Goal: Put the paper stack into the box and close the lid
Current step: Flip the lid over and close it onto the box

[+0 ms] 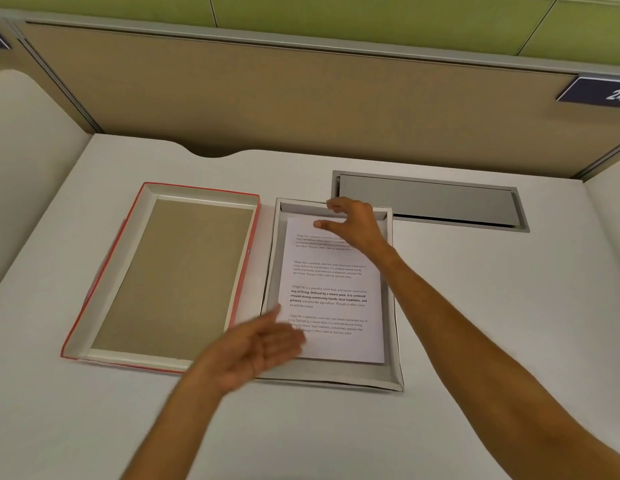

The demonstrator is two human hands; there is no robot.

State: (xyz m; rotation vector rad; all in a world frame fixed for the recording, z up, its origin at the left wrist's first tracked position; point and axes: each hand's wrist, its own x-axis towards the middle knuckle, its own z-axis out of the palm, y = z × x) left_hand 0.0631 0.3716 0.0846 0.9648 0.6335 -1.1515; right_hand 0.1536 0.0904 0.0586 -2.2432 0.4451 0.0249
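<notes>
The paper stack point(331, 292) lies flat inside the open box point(393, 341), printed side up, near the middle of the desk point(474, 306). The right hand point(357, 223) hovers over the stack's far edge by the box's far wall, fingers spread and gripping nothing. The left hand point(253, 351), blurred, is open palm-up over the box's near left corner. Just beside the box, toward the desk's left edge, the red-edged lid point(94, 299) lies upturned. A grey cable hatch point(429, 199) sits near the back edge.

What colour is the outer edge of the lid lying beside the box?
Red, seen along the rim of the lid in the head view; its inside is brown cardboard.
</notes>
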